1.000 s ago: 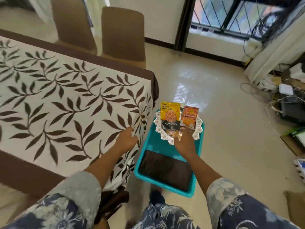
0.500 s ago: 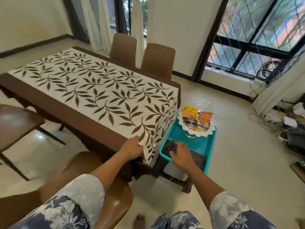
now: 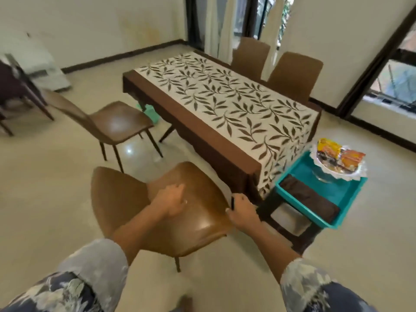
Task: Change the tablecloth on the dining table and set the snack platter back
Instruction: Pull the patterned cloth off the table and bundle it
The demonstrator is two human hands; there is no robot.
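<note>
Left grip (image 3: 171, 200) lies spread on the near chair (image 3: 198, 230) seat; right grip (image 3: 242, 209) is curled at its rim, pinching or not: can't tell. Suggest sliding the chair clear, then stripping the leaf tablecloth (image 3: 225, 104) evenly off the bench (image 3: 167, 133). Snack platter (image 3: 337, 158) sits in the teal tray (image 3: 351, 194) beside the bench end.

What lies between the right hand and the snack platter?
In the head view, the teal tray with a folded dark cloth in it lies between the right hand and the platter; the platter stands at the tray's far end.
</note>
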